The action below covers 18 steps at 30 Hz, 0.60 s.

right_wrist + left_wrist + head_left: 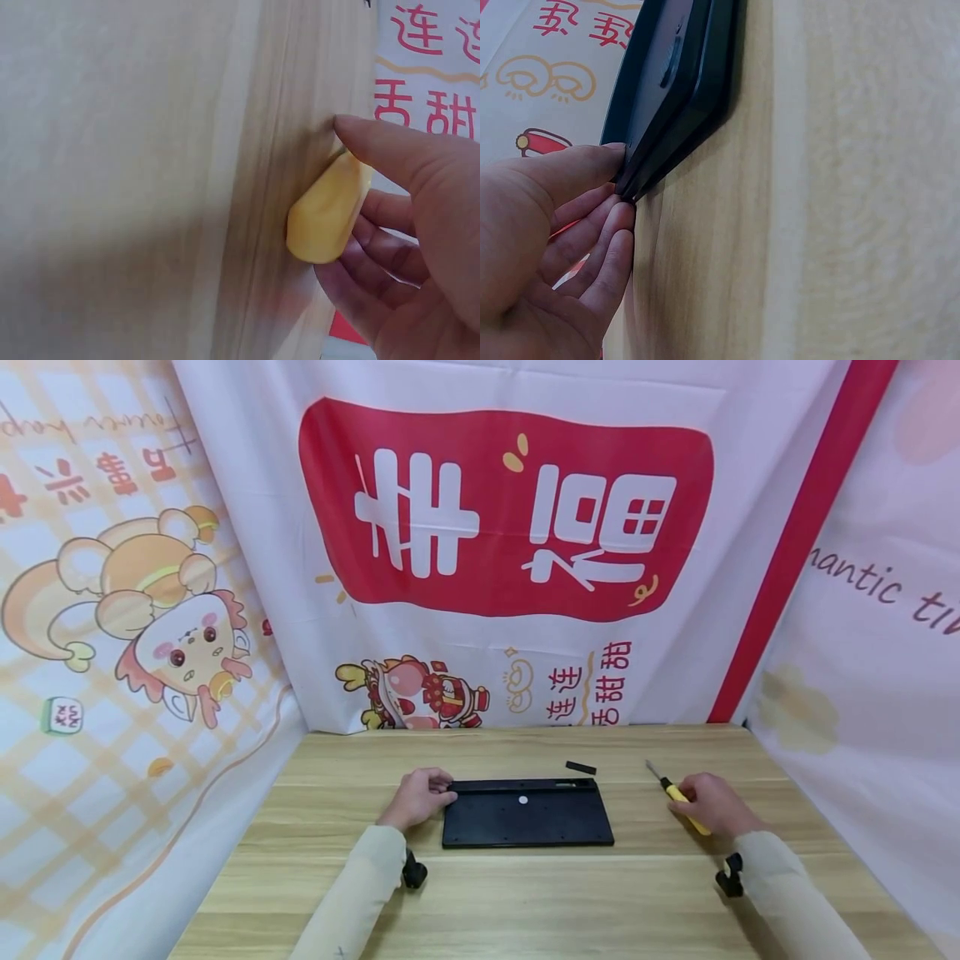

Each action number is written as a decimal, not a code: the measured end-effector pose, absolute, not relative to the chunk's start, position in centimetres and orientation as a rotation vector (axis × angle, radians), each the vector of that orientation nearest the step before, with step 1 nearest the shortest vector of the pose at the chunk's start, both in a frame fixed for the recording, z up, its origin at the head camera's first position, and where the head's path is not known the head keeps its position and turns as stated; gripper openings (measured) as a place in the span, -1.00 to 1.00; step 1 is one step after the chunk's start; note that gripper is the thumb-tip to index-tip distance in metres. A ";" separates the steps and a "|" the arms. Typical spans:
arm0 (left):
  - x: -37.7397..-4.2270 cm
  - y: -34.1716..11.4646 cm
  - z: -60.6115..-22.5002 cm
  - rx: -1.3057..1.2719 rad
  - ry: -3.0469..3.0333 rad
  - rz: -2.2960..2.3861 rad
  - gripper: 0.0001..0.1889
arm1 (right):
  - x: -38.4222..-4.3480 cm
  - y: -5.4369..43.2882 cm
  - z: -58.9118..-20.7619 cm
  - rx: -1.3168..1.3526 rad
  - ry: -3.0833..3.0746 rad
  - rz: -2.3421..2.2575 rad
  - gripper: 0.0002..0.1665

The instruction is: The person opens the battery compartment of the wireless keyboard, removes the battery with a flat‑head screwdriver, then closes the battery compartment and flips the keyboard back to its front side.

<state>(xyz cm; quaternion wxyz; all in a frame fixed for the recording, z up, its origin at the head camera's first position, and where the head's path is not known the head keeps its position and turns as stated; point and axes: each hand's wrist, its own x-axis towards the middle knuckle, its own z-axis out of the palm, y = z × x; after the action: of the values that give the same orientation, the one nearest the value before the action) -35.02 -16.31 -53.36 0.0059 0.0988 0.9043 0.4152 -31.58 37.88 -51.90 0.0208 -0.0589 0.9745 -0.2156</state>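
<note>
A black keyboard [528, 822] lies on the table with its underside up, a small round white sticker near its middle. My left hand [420, 797] is at its far left corner; in the left wrist view the thumb [592, 161] and fingertips pinch that corner. To the right of the keyboard, my right hand [716, 803] holds a screwdriver [677, 795] by its yellow handle, blade pointing away and to the left. In the right wrist view the handle [326, 214] sits between thumb and fingers, close to the tabletop.
A small black battery cover [581, 767] lies behind the keyboard's right end, near an open compartment [566, 785]. The wooden table [525, 902] is bordered by printed cloth hangings [510, 685] at the back and both sides.
</note>
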 end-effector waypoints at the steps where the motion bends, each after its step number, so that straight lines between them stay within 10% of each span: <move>1: -35.0 -16.3 -53.3 0.313 2.833 1.300 -0.76 | -31.7 37.8 -51.9 -0.157 3.019 -0.664 -0.64; 18: -35.1 -16.5 -53.6 0.305 2.822 1.316 -0.76 | -32.7 37.2 -52.3 -0.115 3.103 -0.552 -0.78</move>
<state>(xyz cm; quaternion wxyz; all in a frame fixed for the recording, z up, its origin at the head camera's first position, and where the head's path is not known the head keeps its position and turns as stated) -35.07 -16.45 -53.56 0.0068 0.0974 0.9020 0.4206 -32.71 37.23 -52.33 -0.0060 -0.0366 0.9839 -0.1749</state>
